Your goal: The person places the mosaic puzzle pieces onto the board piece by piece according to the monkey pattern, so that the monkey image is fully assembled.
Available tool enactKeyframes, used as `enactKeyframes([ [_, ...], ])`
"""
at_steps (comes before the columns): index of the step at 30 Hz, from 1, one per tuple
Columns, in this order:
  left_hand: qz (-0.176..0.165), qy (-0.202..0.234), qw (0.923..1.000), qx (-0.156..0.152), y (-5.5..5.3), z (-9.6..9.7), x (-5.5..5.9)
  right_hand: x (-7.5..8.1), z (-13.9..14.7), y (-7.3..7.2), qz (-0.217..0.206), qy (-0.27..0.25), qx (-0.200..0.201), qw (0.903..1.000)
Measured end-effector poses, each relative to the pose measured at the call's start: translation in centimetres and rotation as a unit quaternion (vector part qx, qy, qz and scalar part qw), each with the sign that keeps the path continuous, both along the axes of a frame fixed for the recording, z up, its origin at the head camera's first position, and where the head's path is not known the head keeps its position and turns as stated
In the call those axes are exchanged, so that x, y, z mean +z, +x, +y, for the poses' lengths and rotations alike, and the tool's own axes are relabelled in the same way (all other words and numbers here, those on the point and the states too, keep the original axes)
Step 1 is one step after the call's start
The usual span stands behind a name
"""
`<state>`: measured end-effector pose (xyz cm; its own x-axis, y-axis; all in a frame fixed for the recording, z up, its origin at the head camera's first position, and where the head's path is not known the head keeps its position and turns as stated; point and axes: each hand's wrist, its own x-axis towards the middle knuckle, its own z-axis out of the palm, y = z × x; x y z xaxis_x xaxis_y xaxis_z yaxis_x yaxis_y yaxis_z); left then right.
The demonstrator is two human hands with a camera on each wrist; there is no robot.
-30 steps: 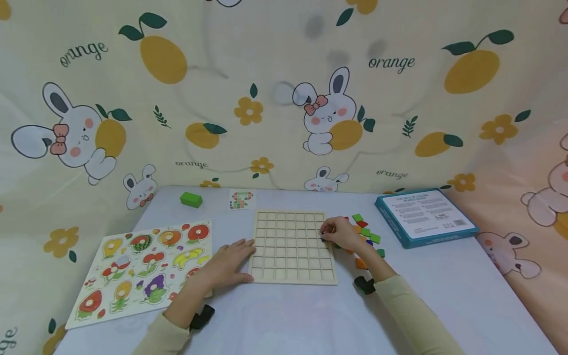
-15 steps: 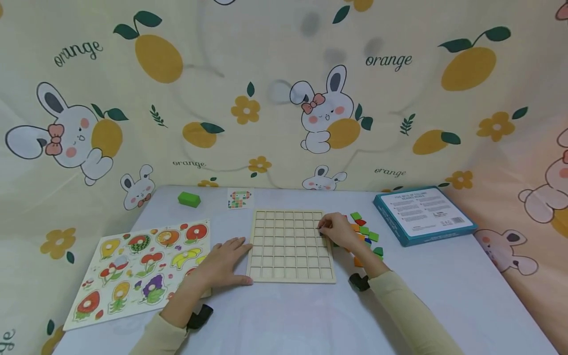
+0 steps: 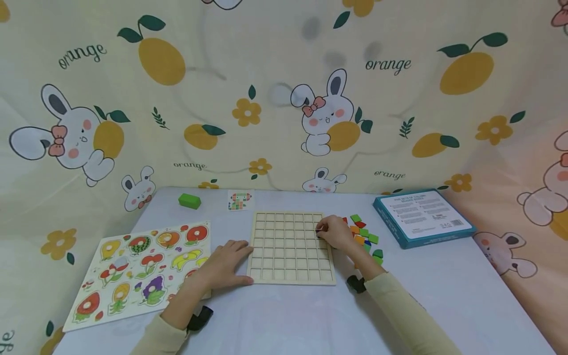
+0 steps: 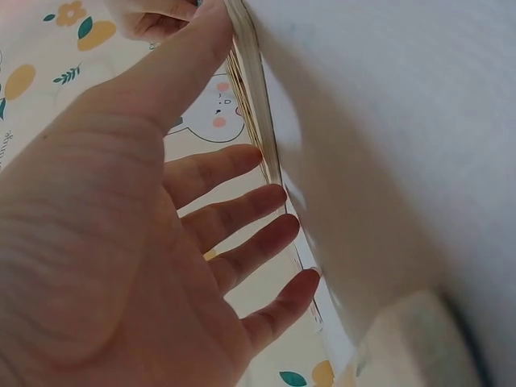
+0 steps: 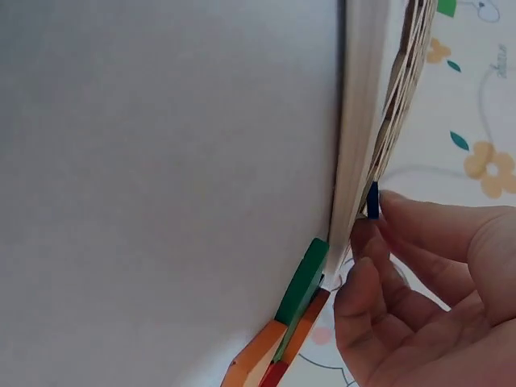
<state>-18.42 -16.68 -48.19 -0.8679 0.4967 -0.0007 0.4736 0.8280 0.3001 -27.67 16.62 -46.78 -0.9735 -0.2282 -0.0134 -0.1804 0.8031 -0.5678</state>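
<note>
Head view: the board [image 3: 290, 256] lies on the table [image 3: 284, 318] between both hands. The left hand [image 3: 224, 264] is spread, touching its left edge. The right hand [image 3: 337, 233] is over its right side; loose tiles [image 3: 364, 232] lie just beyond.

Left wrist view: fingers apart, tips at the board's edge.

Right wrist view: the right hand pinches a blue tile [image 5: 372, 200] at the board; contact between them is unclear.
</note>
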Motion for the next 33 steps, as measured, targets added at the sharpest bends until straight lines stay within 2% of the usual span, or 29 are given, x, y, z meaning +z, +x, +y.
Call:
enactKeyframes([
  [8,-0.005,0.007,1.0,-0.001,-0.1,0.0,-0.2,0.3,0.9,0.6,-0.002,-0.009,0.012,0.9999],
  [16,-0.002,0.015,0.9999,-0.005,0.0,0.0,-0.3,0.1,1.5,0.7,0.008,-0.039,0.057,0.9976],
  [21,-0.001,0.022,0.9997,-0.007,0.1,0.0,-0.2,-0.1,1.6,0.7,0.027,-0.053,0.042,0.9973],
  [28,0.0,0.025,0.9996,-0.01,0.1,-0.1,-0.2,0.3,2.5,0.7,0.027,-0.073,0.039,0.9962],
  [33,0.0,0.027,0.9995,-0.013,0.1,-0.1,-0.3,0.9,5.2,0.7,0.025,-0.088,-0.004,0.9958],
])
